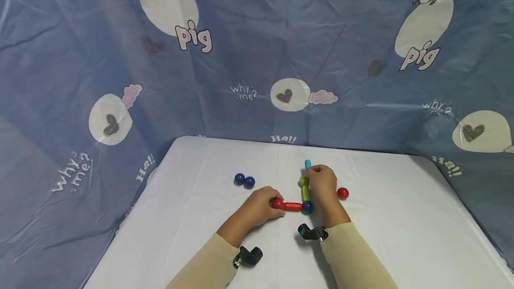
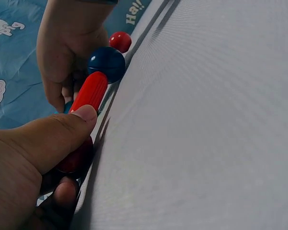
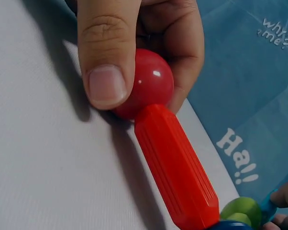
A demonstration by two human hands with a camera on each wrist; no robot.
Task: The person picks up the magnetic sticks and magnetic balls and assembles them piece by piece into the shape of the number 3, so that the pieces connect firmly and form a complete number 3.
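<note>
"Toward the far edge of the white table (image 1: 385,182), what's the right hand (image 1: 323,182) got?"

"A light blue rod (image 1: 308,163), pinched, long axis running toward that edge. The green ball (image 1: 304,181) sits just on its near-edge side; touching or not, I can't tell."

"And the left hand (image 1: 260,204)?"

"Thumb and fingers grip the red ball (image 1: 278,204) at the left end of the red rod (image 1: 292,206). The right hand is nearer the green ball. No container in sight."

The person's left arm (image 1: 209,262) and right arm (image 1: 355,258) reach forward; the left hand (image 1: 259,206) pinches, and the right hand (image 1: 323,183) (farther out) pinches too.
</note>
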